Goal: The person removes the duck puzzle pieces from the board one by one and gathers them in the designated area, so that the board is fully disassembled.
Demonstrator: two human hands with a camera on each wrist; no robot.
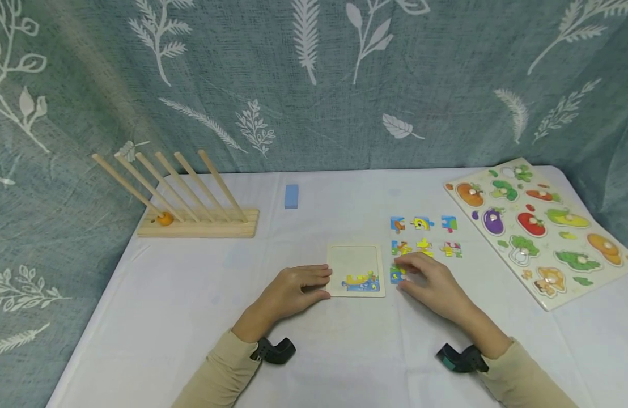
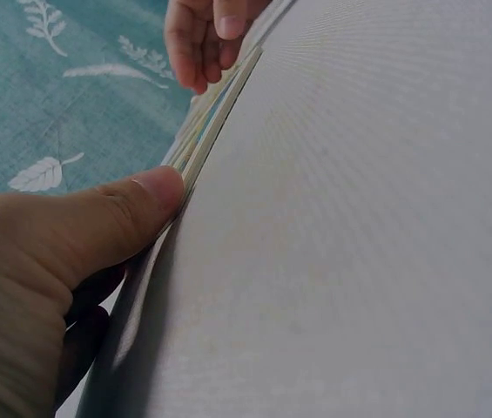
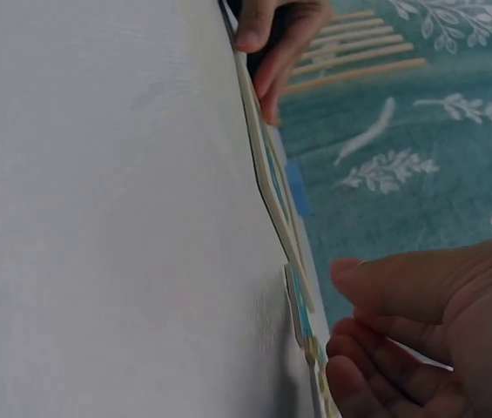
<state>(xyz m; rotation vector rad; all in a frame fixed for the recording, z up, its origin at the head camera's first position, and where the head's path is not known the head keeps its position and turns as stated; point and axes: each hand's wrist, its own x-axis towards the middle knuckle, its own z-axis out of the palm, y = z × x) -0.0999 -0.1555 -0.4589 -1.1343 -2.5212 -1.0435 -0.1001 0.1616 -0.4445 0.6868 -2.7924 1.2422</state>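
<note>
A square wooden puzzle tray (image 1: 355,255) lies on the white table, with joined blue and yellow jigsaw pieces (image 1: 362,282) in its lower right part. My left hand (image 1: 296,289) touches the tray's left edge with fingertips and thumb, fingers fairly straight. In the left wrist view, the thumb (image 2: 132,213) rests against the tray's side. Just right of the tray, my right hand (image 1: 433,283) reaches over a blue jigsaw piece (image 1: 397,276), partly hidden by the fingers. The right wrist view shows a gap between thumb (image 3: 394,283) and fingers, with nothing between them.
Several loose jigsaw pieces (image 1: 422,223) lie in rows beyond my right hand. A vegetable puzzle board (image 1: 548,226) lies to the right. At the back left stands a wooden peg rack (image 1: 207,228) with an orange bead (image 1: 164,219); near it lies a blue block (image 1: 291,196).
</note>
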